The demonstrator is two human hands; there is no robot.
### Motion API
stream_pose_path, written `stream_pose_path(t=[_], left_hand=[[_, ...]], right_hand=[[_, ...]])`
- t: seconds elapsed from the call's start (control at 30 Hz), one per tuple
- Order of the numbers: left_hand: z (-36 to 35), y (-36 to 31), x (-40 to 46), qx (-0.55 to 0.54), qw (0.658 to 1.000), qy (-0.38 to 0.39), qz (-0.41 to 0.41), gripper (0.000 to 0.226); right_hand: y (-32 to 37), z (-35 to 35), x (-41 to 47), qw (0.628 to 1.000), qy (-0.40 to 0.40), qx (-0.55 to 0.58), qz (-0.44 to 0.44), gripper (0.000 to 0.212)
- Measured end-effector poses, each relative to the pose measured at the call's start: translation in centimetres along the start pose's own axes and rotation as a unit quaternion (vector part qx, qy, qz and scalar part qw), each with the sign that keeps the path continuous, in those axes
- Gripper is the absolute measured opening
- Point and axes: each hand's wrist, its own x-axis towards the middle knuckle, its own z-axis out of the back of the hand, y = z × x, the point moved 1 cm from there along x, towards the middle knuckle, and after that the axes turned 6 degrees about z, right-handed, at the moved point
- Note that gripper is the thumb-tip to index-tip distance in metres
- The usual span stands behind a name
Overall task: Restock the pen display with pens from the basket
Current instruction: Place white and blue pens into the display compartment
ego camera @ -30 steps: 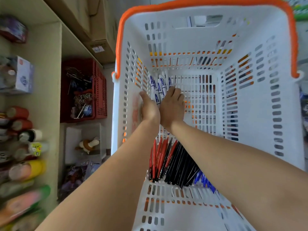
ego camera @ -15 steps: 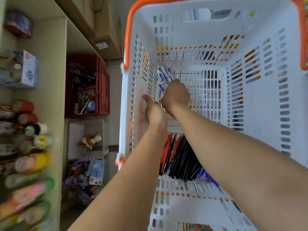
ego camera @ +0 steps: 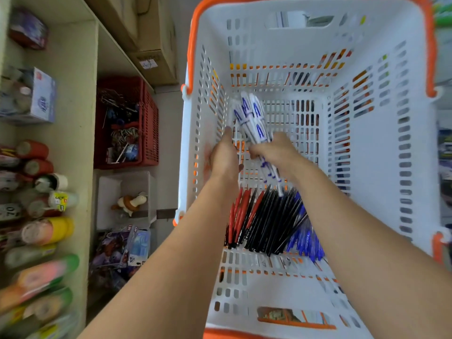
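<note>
Right hand (ego camera: 274,152) closed around a bundle of white pens (ego camera: 254,123) inside the white basket (ego camera: 381,167), left hand (ego camera: 225,160) just beside it with fingers loosely extended, touching the bundle, red, black and blue pens (ego camera: 266,221) lying on the near basket floor

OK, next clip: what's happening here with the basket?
A person is reaching with both hands into a white basket with an orange rim. The right hand grips a bundle of white pens with blue markings, lifted off the basket floor, while the left hand is open beside it. Red pens, black pens and blue pens lie on the bottom.
</note>
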Motion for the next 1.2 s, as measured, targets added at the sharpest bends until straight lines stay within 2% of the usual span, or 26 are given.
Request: stream_pose_path(t=[0.1, 0.2, 0.3, 0.37, 0.4, 0.47, 0.57, 0.63, 0.83, 0.97, 1.1, 1.13, 1.17, 1.2], left_hand=[[0.2, -0.7, -0.5, 0.093, 0.991, 0.022, -0.095, 0.064], [-0.2, -1.8, -1.0, 0.172, 0.965, 0.113, -0.164, 0.046], [-1.1, -1.1, -1.5, 0.351, 0.9, 0.206, -0.157, 0.027], [-1.3, -0.1, -1.2, 0.462, 0.849, 0.197, -0.165, 0.024], [-1.2, 0.3, -0.8, 0.491, 0.834, 0.182, -0.174, 0.022], [-0.7, 0.7, -0.6, 0.498, 0.834, 0.165, -0.17, 0.021], [-0.4, 1.3, -1.1, 0.482, 0.843, 0.201, -0.129, 0.033], [-0.5, 2.3, -1.7, 0.473, 0.842, 0.225, -0.129, 0.03], [-0.4, 5.5, -1.6, 0.447, 0.856, 0.221, -0.137, 0.02], [-0.3, 6.1, -1.7, 0.503, 0.815, 0.247, -0.147, 0.028], [-0.7, 5.6, -1.4, 0.621, 0.717, 0.297, -0.106, 0.057], [-0.8, 5.4, -1.3, 0.633, 0.708, 0.302, -0.087, 0.068], [-0.9, 5.2, -1.6, 0.619, 0.718, 0.31, -0.07, 0.076], [-0.8, 5.1, -1.9, 0.575, 0.749, 0.322, -0.062, 0.08]], right_hand=[[-3.7, -0.2, -4.3, 0.995, 0.033, 0.086, -0.036, 0.022], [-7.1, -1.2, -8.0, 0.986, 0.093, 0.117, -0.078, 0.036], [-8.0, -1.8, -10.2, 0.982, 0.15, 0.093, -0.074, 0.024], [-7.6, -2.0, -10.9, 0.979, 0.159, 0.1, -0.074, 0.021], [-7.6, -2.1, -10.9, 0.98, 0.151, 0.106, -0.079, 0.022], [-7.6, -2.1, -10.9, 0.979, 0.138, 0.126, -0.087, 0.026], [-7.4, -2.0, -11.4, 0.977, 0.138, 0.135, -0.092, 0.027], [-7.6, -2.2, -12.0, 0.977, 0.142, 0.124, -0.098, 0.028], [-9.0, -2.6, -13.0, 0.984, 0.092, 0.1, -0.111, 0.035], [-9.1, -2.6, -13.3, 0.985, 0.07, 0.096, -0.124, 0.035], [-9.1, -2.7, -13.8, 0.982, 0.075, 0.106, -0.139, 0.04], [-9.1, -2.8, -13.9, 0.98, 0.072, 0.111, -0.147, 0.04], [-9.1, -2.8, -14.0, 0.98, 0.068, 0.115, -0.148, 0.037], [-9.1, -2.8, -14.0, 0.98, 0.064, 0.115, -0.15, 0.034]])
